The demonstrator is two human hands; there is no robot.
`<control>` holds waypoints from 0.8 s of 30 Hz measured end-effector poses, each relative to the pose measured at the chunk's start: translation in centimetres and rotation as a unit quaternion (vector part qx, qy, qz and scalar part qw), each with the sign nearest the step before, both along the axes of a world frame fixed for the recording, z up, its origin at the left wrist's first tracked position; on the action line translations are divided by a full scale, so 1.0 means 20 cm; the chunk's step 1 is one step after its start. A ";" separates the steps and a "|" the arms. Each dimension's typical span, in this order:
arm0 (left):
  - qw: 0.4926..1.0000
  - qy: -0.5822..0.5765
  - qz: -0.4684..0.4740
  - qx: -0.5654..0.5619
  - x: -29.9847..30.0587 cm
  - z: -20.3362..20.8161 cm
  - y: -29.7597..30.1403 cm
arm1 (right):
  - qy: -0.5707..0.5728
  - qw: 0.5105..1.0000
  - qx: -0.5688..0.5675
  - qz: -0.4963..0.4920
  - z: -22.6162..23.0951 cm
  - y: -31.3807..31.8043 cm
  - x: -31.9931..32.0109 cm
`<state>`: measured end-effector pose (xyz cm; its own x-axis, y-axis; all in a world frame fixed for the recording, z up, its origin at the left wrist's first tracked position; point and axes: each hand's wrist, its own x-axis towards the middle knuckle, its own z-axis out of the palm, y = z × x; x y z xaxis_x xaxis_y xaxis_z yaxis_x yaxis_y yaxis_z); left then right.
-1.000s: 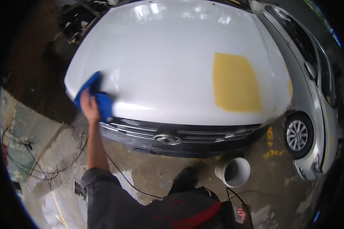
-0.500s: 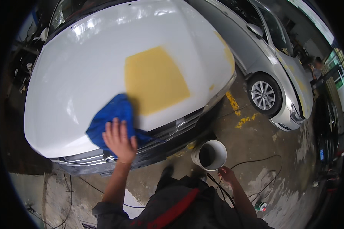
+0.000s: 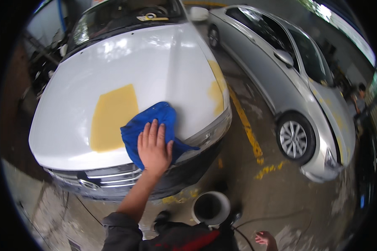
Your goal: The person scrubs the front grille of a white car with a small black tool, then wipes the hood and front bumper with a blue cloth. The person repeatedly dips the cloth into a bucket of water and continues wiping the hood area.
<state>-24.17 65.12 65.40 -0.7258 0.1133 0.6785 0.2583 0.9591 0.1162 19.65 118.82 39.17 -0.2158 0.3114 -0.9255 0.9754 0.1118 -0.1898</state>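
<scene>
My left hand (image 3: 154,146) lies flat on a blue cloth (image 3: 132,140), fingers stretched out, pressing it onto the front edge of a white car hood (image 3: 67,121). The cloth covers the right lower corner of a yellow patch (image 3: 113,117) on the hood, and one tail of it hangs toward the headlight (image 3: 207,134). Low at the right, my right hand (image 3: 262,237) hangs apart from everything, its fingers loosely spread with nothing seen in them. A white bucket (image 3: 225,208) with a dark inside stands on the floor between me and the bumper.
To the right a silver car (image 3: 255,62) is parked, its front wheel (image 3: 294,137) facing the gap. Yellow line markings (image 3: 245,119) run along the floor between the cars. A dark hose (image 3: 244,238) lies by the bucket. Another person (image 3: 360,99) is far right.
My left hand and the cloth have moved from left of the yellow patch to its right side. My right hand has come away from beside the bucket and hose, farther right.
</scene>
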 end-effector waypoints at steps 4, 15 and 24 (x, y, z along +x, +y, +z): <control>0.997 0.026 0.069 0.024 -0.17 0.01 0.26 | 0.128 0.985 0.112 -0.015 -0.28 1.04 -0.24; 0.920 -0.071 0.367 0.120 -0.47 0.02 0.47 | 0.154 0.766 -0.579 -0.233 -0.48 2.40 -1.12; 0.919 -0.049 0.382 0.087 -0.40 0.05 0.41 | 0.164 0.960 -0.011 0.226 -0.16 2.04 -1.13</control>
<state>-32.08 73.23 66.39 -0.6071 -0.5585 0.5653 -0.5024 0.8209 0.2715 -2.91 159.60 35.99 -0.6047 0.0987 -0.7903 0.7163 0.5012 -0.4855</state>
